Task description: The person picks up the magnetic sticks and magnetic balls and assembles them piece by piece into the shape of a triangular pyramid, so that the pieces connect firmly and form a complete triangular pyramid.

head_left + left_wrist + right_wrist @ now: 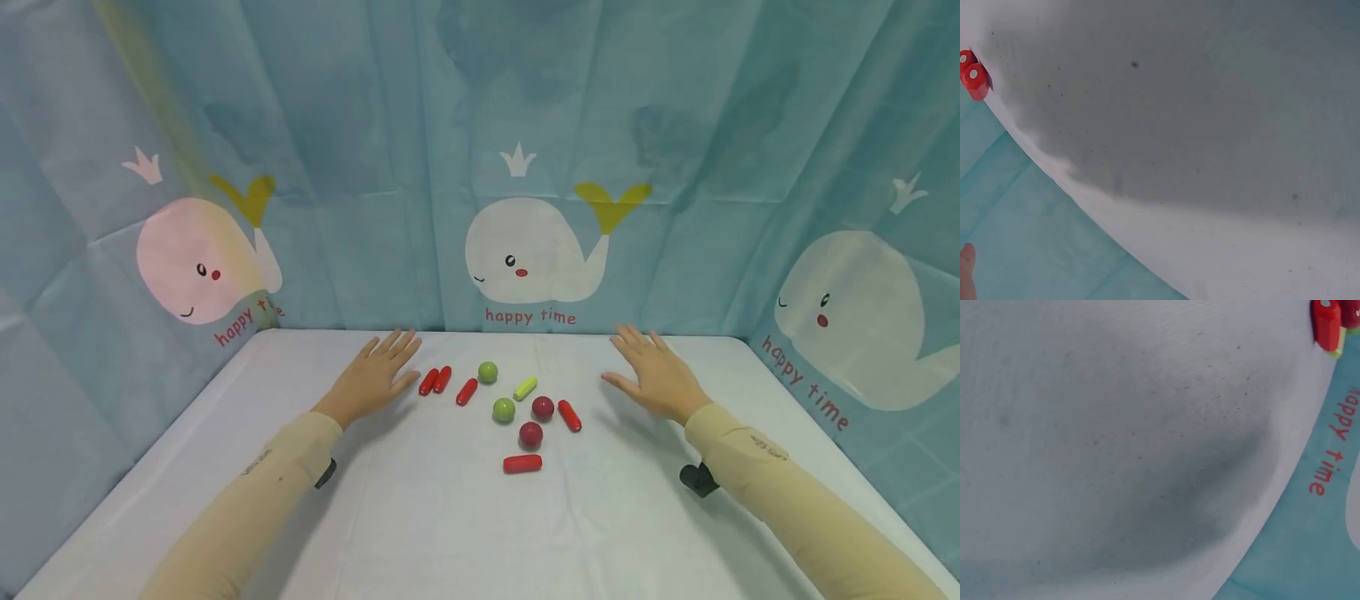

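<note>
My left hand (375, 375) lies flat on the white table (450, 533), fingers straight, just left of two red cylinders (435, 380). On the other side, my right hand (654, 375) rests flat as well, holding nothing. Between the hands lie a third red cylinder (467, 392), two green balls (487, 372) (503, 409), a yellow-green cylinder (525, 387), two dark red balls (542, 407) (530, 434) and two more red cylinders (569, 415) (522, 463). The left wrist view catches two red cylinder ends (972, 75) and a fingertip (966, 269). A red cylinder (1326, 324) shows in the right wrist view.
A blue curtain with white whales (525, 250) and "happy time" lettering walls the table on the back and both sides. Black wrist mounts (697, 479) sit under both beige sleeves. Bare white tabletop stretches toward me in front of the pieces.
</note>
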Motion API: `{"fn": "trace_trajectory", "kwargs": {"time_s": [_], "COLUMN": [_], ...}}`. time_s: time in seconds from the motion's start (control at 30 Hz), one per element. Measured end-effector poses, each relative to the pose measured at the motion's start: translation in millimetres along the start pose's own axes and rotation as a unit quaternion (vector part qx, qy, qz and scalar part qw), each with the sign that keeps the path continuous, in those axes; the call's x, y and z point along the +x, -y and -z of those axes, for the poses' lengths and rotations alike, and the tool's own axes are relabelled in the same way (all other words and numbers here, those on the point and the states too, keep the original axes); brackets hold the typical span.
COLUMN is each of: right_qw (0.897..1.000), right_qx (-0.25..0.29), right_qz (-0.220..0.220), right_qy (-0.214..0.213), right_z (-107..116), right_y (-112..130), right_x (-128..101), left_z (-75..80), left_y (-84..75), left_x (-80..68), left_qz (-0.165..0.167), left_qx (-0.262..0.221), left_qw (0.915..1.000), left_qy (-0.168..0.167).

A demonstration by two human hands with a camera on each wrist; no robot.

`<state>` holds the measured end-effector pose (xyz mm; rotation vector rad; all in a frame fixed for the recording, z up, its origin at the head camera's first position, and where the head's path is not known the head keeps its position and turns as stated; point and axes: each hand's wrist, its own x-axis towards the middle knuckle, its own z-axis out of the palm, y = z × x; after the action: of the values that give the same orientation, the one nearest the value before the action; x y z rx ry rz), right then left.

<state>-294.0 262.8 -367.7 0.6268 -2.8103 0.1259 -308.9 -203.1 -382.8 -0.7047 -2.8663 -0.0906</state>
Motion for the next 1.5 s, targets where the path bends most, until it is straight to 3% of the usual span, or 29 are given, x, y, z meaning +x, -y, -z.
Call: {"fn": "trace_trajectory", "kwargs": {"time_s": [0.43,0.73,0.97,1.17,1.33,1.5], "right_qw": [0.999,0.998,0.997,0.997,0.989,0.975], "right_qx": [-0.001,-0.001,0.001,0.063,0.141,0.212], "right_qz": [0.034,0.061,0.079,0.046,-0.008,-0.046], "right_qy": [0.013,0.014,0.011,0.018,0.033,0.040], "right_z": [1,-4,-8,-10,-9,-10], "right_y": [19,31,37,46,52,58], "right_x": [-4,-5,-5,-7,-5,0], "left_z": [2.3,-3.5,-6.3,-6.9,-8.2,-9.1], "left_y": [-8.6,-12.6,-20.1,-24.2,-25.4,-25.9], "left_x": [-0.9,-0.1,-1.3,-0.3,5.4,11.9], "left_qz": [-0.017,-0.047,-0.043,0.010,0.085,0.138], "left_qx": [0.006,0.014,-0.044,-0.118,-0.211,-0.262], "left_qw": [0.9998,0.9988,0.9981,0.9921,0.9707,0.9506], "left_qy": [-0.008,-0.005,0.000,0.040,0.078,0.093]}}
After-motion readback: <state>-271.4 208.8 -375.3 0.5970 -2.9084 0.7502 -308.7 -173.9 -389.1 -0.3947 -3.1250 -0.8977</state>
